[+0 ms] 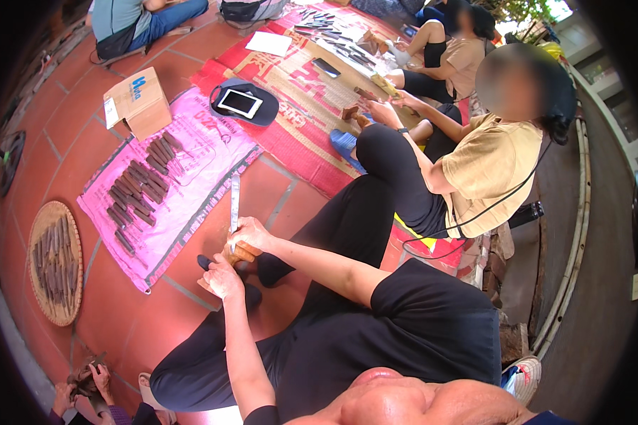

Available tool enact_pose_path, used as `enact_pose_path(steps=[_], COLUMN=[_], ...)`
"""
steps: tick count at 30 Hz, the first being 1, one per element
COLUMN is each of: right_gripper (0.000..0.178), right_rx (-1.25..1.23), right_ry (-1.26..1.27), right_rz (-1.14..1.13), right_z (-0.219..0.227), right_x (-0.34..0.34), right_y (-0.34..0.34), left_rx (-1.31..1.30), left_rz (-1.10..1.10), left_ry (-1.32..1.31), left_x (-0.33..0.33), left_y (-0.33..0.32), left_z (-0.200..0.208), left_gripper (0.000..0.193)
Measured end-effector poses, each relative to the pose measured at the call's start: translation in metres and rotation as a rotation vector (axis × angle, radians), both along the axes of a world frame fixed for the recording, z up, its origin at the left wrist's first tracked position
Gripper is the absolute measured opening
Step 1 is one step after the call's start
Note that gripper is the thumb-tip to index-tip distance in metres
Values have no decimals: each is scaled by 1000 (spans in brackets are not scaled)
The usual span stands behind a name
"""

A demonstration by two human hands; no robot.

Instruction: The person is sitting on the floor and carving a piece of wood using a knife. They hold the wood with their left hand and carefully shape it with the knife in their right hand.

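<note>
In front of my crossed legs, both my hands are close together. My right hand point(252, 235) is closed around the lower end of a narrow, pale, blade-like strip point(234, 198) that points away from me. Just below it my left hand point(222, 278) is closed against a tan-brown wooden piece point(242, 252); the fingers cover part of it. A small dark rounded end point(204, 262) shows beside the left fingers, and I cannot tell what it belongs to. Beyond my hands, several dark brown sticks point(136, 185) lie in rows on a pink printed sheet point(209, 152).
At the left a round woven tray point(35, 237) holds more brown sticks. A cardboard box point(143, 106) and a dark cap point(266, 106) with a white phone point(239, 103) on it stand farther off. To my right a person point(485, 166) sits on the red patterned mat point(301, 134), working with their hands.
</note>
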State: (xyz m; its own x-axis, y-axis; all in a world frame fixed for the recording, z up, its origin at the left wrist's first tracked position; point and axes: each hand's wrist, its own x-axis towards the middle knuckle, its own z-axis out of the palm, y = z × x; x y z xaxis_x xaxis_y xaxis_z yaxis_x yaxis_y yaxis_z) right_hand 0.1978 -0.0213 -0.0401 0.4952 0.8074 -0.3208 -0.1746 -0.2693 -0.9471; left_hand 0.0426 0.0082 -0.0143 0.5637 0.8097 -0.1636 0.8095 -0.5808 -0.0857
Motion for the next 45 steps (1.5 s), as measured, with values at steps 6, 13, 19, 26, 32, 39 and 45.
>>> enact_pose_path(steps=[6, 13, 19, 26, 32, 39, 45], right_gripper=[13, 13, 11, 14, 17, 13, 11], right_rx=[85, 90, 122, 99, 180, 94, -14], right_ry=[321, 269, 290, 233, 305, 206, 53], right_rz=[-187, -84, -40, -111, -32, -140, -7], right_z=[12, 2, 10, 13, 21, -7, 5], right_x=[5, 4, 3, 5, -10, 9, -8], right_y=[7, 11, 10, 9, 8, 7, 10], left_rx=[8, 17, -12, 50, 10, 10, 18], left_rz=[-16, -25, -12, -36, -2, -13, -10], left_ry=[28, 21, -16, 68, -16, 23, -2], left_x=[-2, 0, -2, -2, -4, 1, -2], left_y=[1, 1, 4, 0, 3, -1, 1], left_z=[0, -3, -4, -1, -6, 3, -6], left_gripper=[21, 23, 26, 15, 23, 19, 21])
